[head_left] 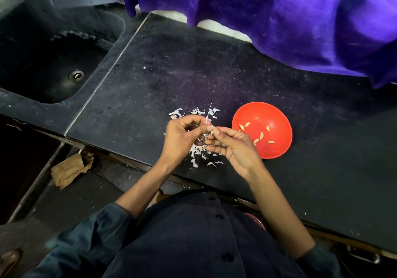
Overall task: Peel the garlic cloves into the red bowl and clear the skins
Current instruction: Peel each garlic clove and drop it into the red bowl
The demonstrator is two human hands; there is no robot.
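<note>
Garlic clove (212,132), small and pale, sits pinched between my two hands, just over the dark stone counter (133,97). My left hand (182,136) curls its fingers round it from one side. My right hand (234,146) nips it at the tip with thumb and first finger, and the other fingers are loosely bent. I can see only a tiny bit of the clove, so I cannot tell how much skin is on it.

I think the clove is very light and hard, but smooth and a bit slippery once it is bare. The skin is thin like paper and tears easily. The best place to hold is the fat middle, and the best place to pull the skin is the pointy end.

Under and just past my hands lies a heap of white papery skins (198,152), spread on the counter. These need clearing away later.

A little further, beside my right hand, is the round red plastic bowl (277,146). A few peeled cloves (261,136) lie in it, well apart from each other.

Far off on my left is the dark sink (53,58), and a purple cloth (290,20) hangs at the back.
</note>
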